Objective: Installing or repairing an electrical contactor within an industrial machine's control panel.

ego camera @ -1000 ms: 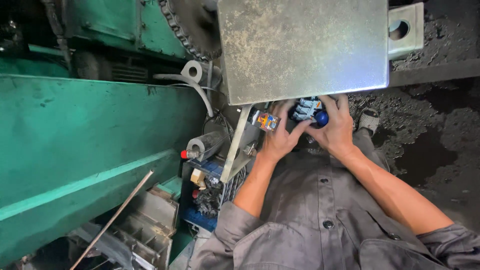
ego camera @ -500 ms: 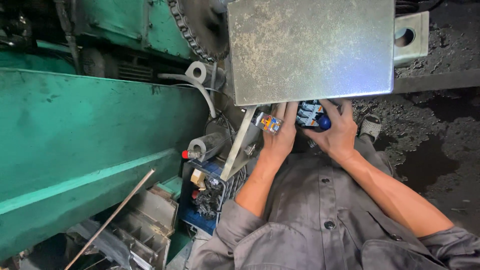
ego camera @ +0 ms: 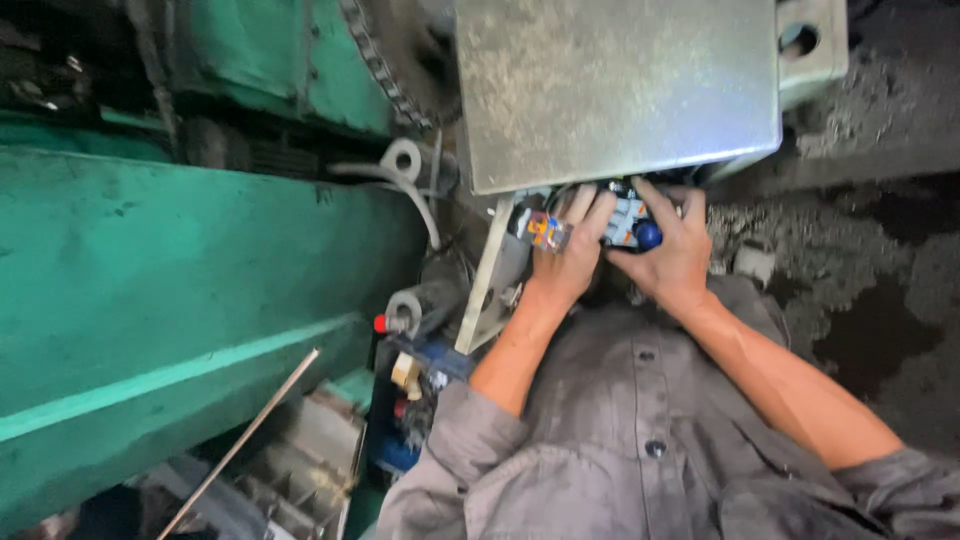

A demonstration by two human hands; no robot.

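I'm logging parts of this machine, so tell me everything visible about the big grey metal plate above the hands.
The grey metal plate is a flat, roughly rectangular sheet with rounded lower corners, dull, scuffed and speckled. It hangs over the small electrical parts, hiding their tops. Both hands' fingertips reach just under its lower edge. A toothed wheel sits behind its left side.

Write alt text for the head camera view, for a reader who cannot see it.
Seen from above, a person's left hand and right hand grip a small grey electrical part with a blue knob beneath a dull metal box. A large green machine body fills the left side.
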